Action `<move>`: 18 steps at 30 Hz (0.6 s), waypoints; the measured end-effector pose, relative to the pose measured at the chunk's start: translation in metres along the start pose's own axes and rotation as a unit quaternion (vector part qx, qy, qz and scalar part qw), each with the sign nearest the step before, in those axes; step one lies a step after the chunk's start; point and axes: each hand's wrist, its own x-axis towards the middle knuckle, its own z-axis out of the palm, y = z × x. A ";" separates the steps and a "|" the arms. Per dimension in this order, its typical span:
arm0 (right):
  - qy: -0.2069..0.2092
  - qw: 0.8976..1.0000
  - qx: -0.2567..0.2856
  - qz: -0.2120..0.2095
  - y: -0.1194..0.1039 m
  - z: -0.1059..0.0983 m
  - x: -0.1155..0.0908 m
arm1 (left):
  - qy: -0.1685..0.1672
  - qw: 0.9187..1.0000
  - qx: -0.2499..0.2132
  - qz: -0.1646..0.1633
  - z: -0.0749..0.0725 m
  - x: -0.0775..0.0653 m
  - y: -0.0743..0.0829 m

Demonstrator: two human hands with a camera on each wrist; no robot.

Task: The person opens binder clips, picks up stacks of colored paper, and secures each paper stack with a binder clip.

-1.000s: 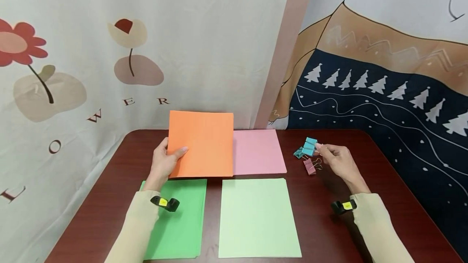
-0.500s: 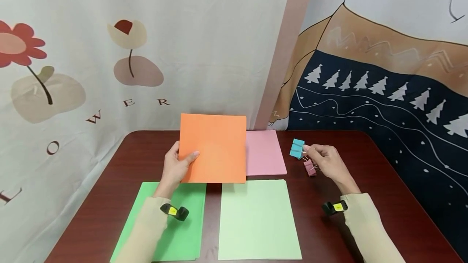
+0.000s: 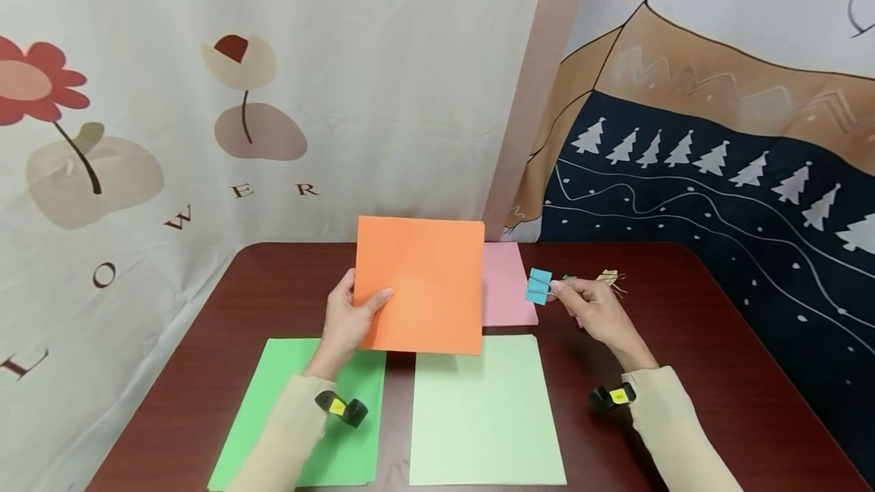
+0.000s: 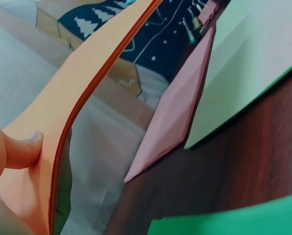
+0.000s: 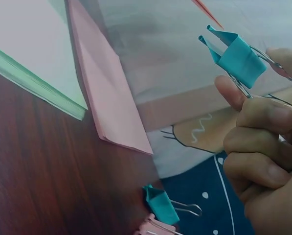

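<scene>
My left hand [image 3: 349, 321] holds a thin stack of orange paper [image 3: 424, 283] by its left edge, thumb on the front face. The stack is raised off the table and tilted; in the left wrist view its layered edge bends. To its right, my right hand [image 3: 601, 317] pinches the wire handles of a blue binder clip [image 3: 538, 286]. In the right wrist view that clip [image 5: 241, 61] has its mouth spread apart and grips no paper. A small distance separates it from the orange paper.
A pink paper stack [image 3: 504, 287] lies behind the orange one. Nearer are light green [image 3: 485, 416] and darker green [image 3: 342, 439] stacks. Further binder clips, one teal [image 5: 160, 205], one pink [image 5: 155, 226] and one yellowish [image 3: 607, 276], lie at the table's right.
The orange paper has moved right and slightly toward me in my left hand. My right hand has brought the blue binder clip left, away from the other clips and toward the paper.
</scene>
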 end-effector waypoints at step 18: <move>-0.057 0.994 0.039 -0.086 -0.001 0.013 0.000 | -0.022 1.000 -0.007 0.008 0.021 -0.015 0.002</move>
